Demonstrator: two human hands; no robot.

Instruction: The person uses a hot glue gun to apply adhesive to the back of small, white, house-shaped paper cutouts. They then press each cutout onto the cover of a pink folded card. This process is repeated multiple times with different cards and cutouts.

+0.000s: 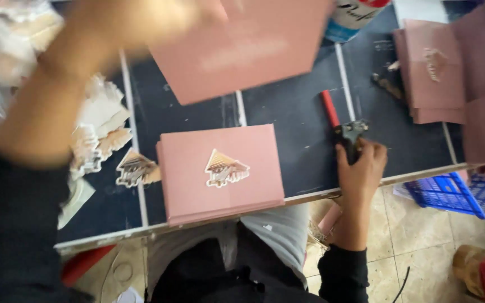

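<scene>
My left hand (141,19) is raised near the top of the view, blurred, and holds a pink card (237,47) in the air above the dark table (304,120). My right hand (360,168) rests at the table's front edge, closed on a black tool with a red handle (332,112). Between the hands, in front of me, lies a stack of pink cards (220,174) with a house-shaped gold and white cutout (225,168) on its top card.
Loose house-shaped cutouts (133,168) and a pile of them (99,129) lie at the left. More pink card stacks (430,70) sit at the back right. A blue plastic basket (461,193) stands below the table's right end. A white and blue container (352,17) is at the back.
</scene>
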